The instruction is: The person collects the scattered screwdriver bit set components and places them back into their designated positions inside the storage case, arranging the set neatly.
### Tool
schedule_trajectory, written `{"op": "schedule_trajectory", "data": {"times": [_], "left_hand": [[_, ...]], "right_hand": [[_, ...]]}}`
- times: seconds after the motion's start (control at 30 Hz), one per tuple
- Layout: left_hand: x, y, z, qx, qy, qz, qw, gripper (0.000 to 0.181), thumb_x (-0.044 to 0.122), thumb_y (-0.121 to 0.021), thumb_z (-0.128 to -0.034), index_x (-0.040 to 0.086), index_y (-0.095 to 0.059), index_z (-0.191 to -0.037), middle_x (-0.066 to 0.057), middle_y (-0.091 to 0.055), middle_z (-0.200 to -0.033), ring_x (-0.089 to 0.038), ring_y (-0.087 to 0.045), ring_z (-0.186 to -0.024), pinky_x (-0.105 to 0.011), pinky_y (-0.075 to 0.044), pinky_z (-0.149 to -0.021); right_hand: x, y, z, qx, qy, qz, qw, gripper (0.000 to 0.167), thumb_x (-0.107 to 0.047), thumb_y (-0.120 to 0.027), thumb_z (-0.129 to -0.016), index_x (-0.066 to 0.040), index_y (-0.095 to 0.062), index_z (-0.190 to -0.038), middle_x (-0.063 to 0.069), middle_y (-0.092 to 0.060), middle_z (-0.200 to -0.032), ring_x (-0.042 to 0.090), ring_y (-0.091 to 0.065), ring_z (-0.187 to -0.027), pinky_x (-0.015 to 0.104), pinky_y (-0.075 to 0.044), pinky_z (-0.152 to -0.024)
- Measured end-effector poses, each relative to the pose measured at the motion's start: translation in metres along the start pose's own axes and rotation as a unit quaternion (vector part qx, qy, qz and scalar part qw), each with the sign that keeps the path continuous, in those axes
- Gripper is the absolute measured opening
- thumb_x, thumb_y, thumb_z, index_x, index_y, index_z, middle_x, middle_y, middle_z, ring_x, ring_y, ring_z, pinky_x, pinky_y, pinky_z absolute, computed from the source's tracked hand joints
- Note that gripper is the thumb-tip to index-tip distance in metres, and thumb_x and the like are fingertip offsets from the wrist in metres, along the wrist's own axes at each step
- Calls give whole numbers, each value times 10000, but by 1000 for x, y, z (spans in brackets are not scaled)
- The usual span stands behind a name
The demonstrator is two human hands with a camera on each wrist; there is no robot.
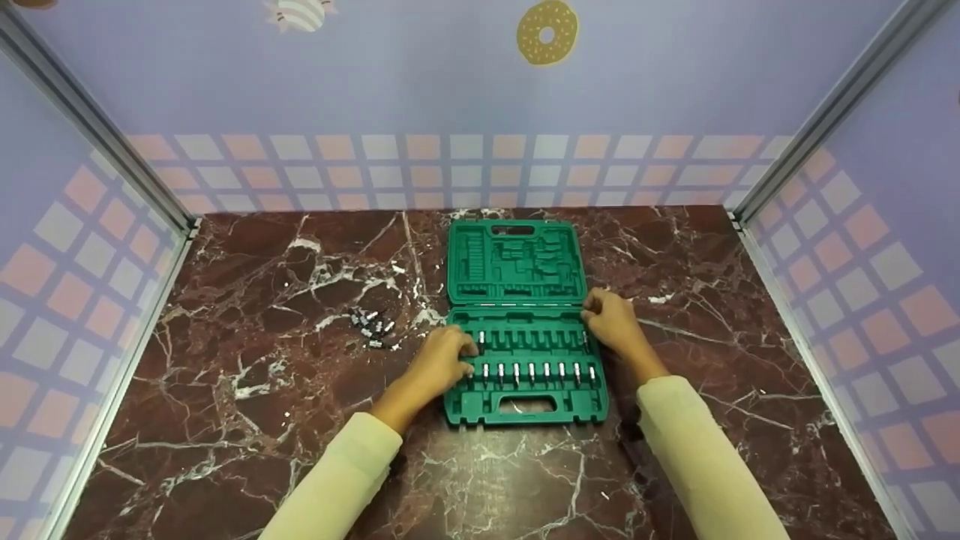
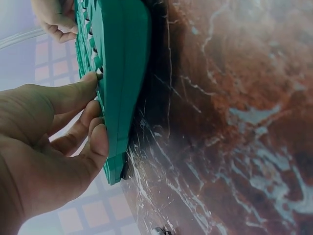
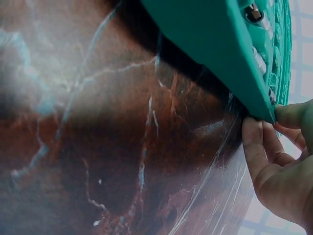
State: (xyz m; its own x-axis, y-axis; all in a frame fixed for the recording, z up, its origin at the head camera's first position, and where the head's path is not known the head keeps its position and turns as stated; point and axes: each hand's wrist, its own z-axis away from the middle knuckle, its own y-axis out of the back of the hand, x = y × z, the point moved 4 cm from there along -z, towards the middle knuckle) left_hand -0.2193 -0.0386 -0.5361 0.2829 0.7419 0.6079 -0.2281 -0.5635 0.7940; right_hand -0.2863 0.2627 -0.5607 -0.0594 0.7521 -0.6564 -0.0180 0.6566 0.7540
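Observation:
A green plastic tool case (image 1: 465, 409) lies open on the table, its lid (image 1: 517, 259) folded back. Metal socket bits (image 1: 516, 375) fill a row of slots in the base. Above them, one bit (image 1: 481, 343) sits at the left end of another row and one (image 1: 586, 341) at its right end. My left hand (image 1: 439, 356) grips the base's left edge, its thumb by the end bit, as the left wrist view shows. At the right edge near the hinge, my right hand (image 1: 611, 322) pinches the case between thumb and fingers.
Several loose metal bits (image 1: 371, 326) lie in a small pile left of the case. The dark red marble-patterned table (image 1: 262, 420) is bounded by patterned walls (image 1: 450, 90) at the back and both sides.

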Motion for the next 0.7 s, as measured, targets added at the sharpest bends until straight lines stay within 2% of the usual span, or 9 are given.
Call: {"op": "schedule_trajectory", "data": {"times": [0.17,0.3,0.43,0.53,0.7], "left_hand": [[-1,0,-1,-65,-3,33,10000,166,40,-858,-799,29,-779,-945,-93,-650,-909,-301,-610,-937,-464,-530,-886],[-4,-1,-2,-41,-31,175,9998,168,38,-868,-786,38,-780,-929,-81,-644,-891,-265,-611,-883,-435,-543,-839],[-7,-1,-3,-7,-58,371,9993,158,8,-869,-775,40,-776,-898,-87,-654,-881,-238,-614,-841,-403,-556,-790],[-7,-1,-3,44,-127,354,9993,144,-4,-863,-780,41,-766,-877,-95,-655,-871,-234,-605,-824,-406,-552,-768],[-7,-2,-3,65,-69,308,9995,124,3,-851,-798,46,-759,-870,-93,-651,-849,-238,-573,-838,-431,-518,-805]], "right_hand": [[2,1,0,-25,-24,39,10000,38,-21,-672,-928,-27,-638,-911,145,-672,-836,307,-600,-796,478,-507,-745],[2,1,0,-47,-9,19,10000,36,-21,-665,-934,-17,-633,-918,157,-676,-861,315,-611,-824,498,-516,-766],[1,0,0,-103,-27,-47,9999,36,-25,-662,-942,-25,-634,-919,140,-666,-845,286,-591,-793,466,-507,-742],[1,0,-1,-108,-28,-80,9999,38,-36,-662,-949,-31,-638,-919,127,-666,-837,258,-569,-763,437,-493,-718],[1,0,-1,-34,1,-66,10000,36,-22,-673,-930,-28,-642,-912,127,-672,-830,262,-571,-759,446,-497,-725]]}}
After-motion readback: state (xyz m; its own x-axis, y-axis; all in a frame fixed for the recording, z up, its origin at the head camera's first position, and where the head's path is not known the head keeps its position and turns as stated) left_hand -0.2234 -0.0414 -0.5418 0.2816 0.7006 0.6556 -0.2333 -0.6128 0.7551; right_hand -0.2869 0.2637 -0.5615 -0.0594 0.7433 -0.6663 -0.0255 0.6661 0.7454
